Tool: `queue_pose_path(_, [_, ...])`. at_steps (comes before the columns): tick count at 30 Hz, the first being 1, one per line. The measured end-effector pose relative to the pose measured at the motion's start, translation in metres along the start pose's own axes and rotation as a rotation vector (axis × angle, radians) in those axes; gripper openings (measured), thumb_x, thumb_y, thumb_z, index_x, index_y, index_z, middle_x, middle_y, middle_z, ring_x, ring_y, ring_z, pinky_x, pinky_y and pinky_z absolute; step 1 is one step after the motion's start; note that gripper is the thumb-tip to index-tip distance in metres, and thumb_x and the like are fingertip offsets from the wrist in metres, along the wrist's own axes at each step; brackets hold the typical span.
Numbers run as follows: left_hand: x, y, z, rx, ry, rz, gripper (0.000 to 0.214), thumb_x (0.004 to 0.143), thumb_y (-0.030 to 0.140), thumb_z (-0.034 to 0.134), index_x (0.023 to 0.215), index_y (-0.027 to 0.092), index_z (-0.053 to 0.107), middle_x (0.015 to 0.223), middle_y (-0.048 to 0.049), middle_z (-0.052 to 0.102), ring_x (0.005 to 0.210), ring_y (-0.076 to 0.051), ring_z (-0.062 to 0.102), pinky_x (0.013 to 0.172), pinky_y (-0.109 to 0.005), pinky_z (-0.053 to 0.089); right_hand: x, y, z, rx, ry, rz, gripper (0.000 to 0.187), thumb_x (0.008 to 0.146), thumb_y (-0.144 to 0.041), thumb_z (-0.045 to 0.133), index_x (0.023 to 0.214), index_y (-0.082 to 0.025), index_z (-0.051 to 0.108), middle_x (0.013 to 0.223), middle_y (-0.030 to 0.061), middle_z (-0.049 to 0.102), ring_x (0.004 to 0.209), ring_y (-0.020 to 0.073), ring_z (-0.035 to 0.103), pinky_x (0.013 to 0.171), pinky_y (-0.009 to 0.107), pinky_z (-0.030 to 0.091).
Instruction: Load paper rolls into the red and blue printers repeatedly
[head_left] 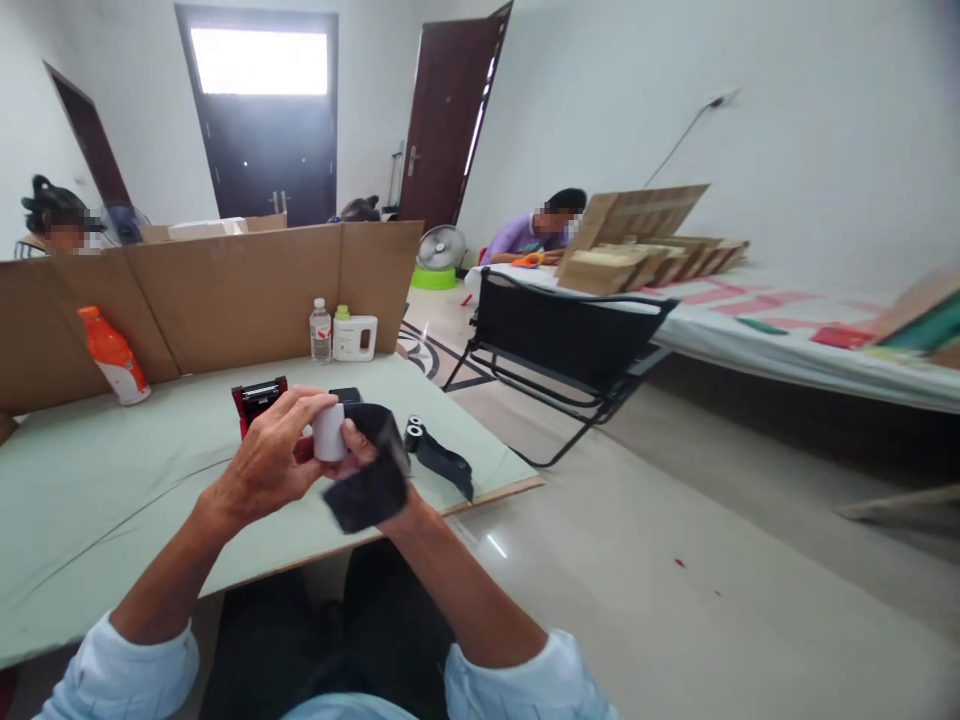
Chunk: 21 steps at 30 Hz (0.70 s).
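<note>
A small white roll [328, 434] is held above the near part of the table between my two hands. My left hand [274, 447] is closed around its left side, fingers over the top. My right hand [365, 452] grips it from the right, thumb against its side. From there a strip of black ribbon [367, 490] loops over my right hand and hangs down, its end blurred. Behind my hands a red and black device [259, 395] is partly hidden. Right of my hands, a black ribbon with white-cored rolls [439, 455] lies on the table.
A cardboard screen [247, 290] closes off the table's back. Before it stand an orange bottle [114, 355], a clear bottle [320, 332] and a white jug [354, 336]. A black folding chair [570, 340] is to the right. Other people sit farther off.
</note>
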<state>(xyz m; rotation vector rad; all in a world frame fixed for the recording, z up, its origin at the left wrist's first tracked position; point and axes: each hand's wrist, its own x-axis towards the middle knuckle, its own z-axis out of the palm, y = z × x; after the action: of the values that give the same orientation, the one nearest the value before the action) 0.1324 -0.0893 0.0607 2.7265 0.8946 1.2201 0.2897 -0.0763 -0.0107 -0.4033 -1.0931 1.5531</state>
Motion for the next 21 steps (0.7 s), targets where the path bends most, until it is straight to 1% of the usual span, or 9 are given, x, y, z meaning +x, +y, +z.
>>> queue_pose_path(2, [0.0,0.002,0.002,0.063,0.003,0.024,0.058,0.08,0.006,0.067,0.135,0.023,0.057,0.13,-0.0104,0.067,0.117,-0.026,0.068,0.098,-0.039,0.062,-0.004,0.0,0.001,-0.013,-0.013,-0.019,0.051,0.084,-0.072,0.076,0.111,-0.028,0.075,0.096,0.004,0.078,0.098,0.0289,0.076,0.084,0.046,0.066])
queue_pose_path(4, [0.0,0.005,0.004,0.184,-0.028,0.06,0.062,0.077,0.004,0.067,0.134,0.023,0.056,0.128,-0.0112,0.068,0.12,-0.03,0.067,0.102,-0.045,0.06,-0.007,0.0,0.0,-0.089,0.057,-0.072,0.052,0.082,-0.069,0.08,0.113,-0.028,0.075,0.105,0.004,0.079,0.11,0.0305,0.074,0.095,0.05,0.064])
queue_pose_path(7, [-0.001,0.01,0.006,0.385,-0.067,0.07,0.06,0.073,0.0,0.063,0.129,0.022,0.058,0.126,-0.0135,0.068,0.121,-0.034,0.065,0.101,-0.05,0.059,-0.014,-0.003,-0.003,-0.327,0.195,-0.171,0.046,0.086,-0.065,0.08,0.112,-0.027,0.078,0.118,0.0044,0.079,0.124,0.03,0.067,0.119,0.053,0.051])
queue_pose_path(9, [-0.001,0.013,0.008,0.431,-0.064,0.042,0.056,0.072,-0.001,0.061,0.124,0.021,0.059,0.127,-0.0144,0.067,0.122,-0.035,0.065,0.098,-0.05,0.059,-0.017,-0.004,-0.005,-0.446,0.221,-0.187,0.042,0.09,-0.064,0.076,0.111,-0.027,0.079,0.122,0.0049,0.078,0.126,0.0294,0.066,0.127,0.052,0.041])
queue_pose_path(10, [-0.001,0.014,0.009,0.411,-0.052,0.029,0.054,0.072,-0.001,0.061,0.122,0.021,0.059,0.126,-0.0142,0.066,0.121,-0.035,0.065,0.098,-0.049,0.059,-0.018,-0.004,-0.006,-0.452,0.219,-0.177,0.043,0.09,-0.064,0.075,0.112,-0.027,0.079,0.123,0.0053,0.078,0.126,0.0297,0.066,0.127,0.052,0.041])
queue_pose_path(12, [-0.001,0.013,0.01,0.285,-0.024,0.008,0.052,0.074,0.001,0.061,0.121,0.022,0.059,0.125,-0.0128,0.065,0.118,-0.031,0.066,0.098,-0.046,0.06,-0.018,-0.004,-0.007,-0.35,0.172,-0.128,0.048,0.089,-0.068,0.075,0.114,-0.026,0.078,0.12,0.0067,0.079,0.123,0.0307,0.068,0.122,0.053,0.047])
queue_pose_path(15, [-0.002,0.011,0.011,0.016,0.002,-0.014,0.053,0.075,0.003,0.065,0.123,0.023,0.057,0.123,-0.0097,0.063,0.11,-0.024,0.068,0.088,-0.035,0.063,-0.016,-0.006,-0.006,-0.108,-0.031,-0.005,0.058,0.087,-0.075,0.072,0.113,-0.023,0.077,0.103,0.0083,0.081,0.111,0.0319,0.074,0.106,0.052,0.059])
queue_pose_path(17, [-0.003,0.011,0.011,-0.073,0.011,-0.026,0.055,0.074,0.004,0.066,0.125,0.024,0.056,0.126,-0.0099,0.061,0.11,-0.023,0.068,0.082,-0.032,0.064,-0.017,-0.007,-0.005,-0.062,-0.091,0.012,0.059,0.088,-0.076,0.07,0.112,-0.023,0.077,0.095,0.008,0.08,0.107,0.0312,0.075,0.1,0.05,0.062])
queue_pose_path(21, [-0.002,0.017,0.011,0.059,0.026,0.035,0.055,0.076,0.001,0.062,0.127,0.023,0.058,0.126,-0.0116,0.063,0.118,-0.028,0.066,0.09,-0.04,0.064,-0.026,-0.01,-0.004,-0.287,0.176,-0.158,0.047,0.085,-0.066,0.08,0.108,-0.026,0.078,0.106,0.006,0.079,0.121,0.03,0.069,0.112,0.05,0.054])
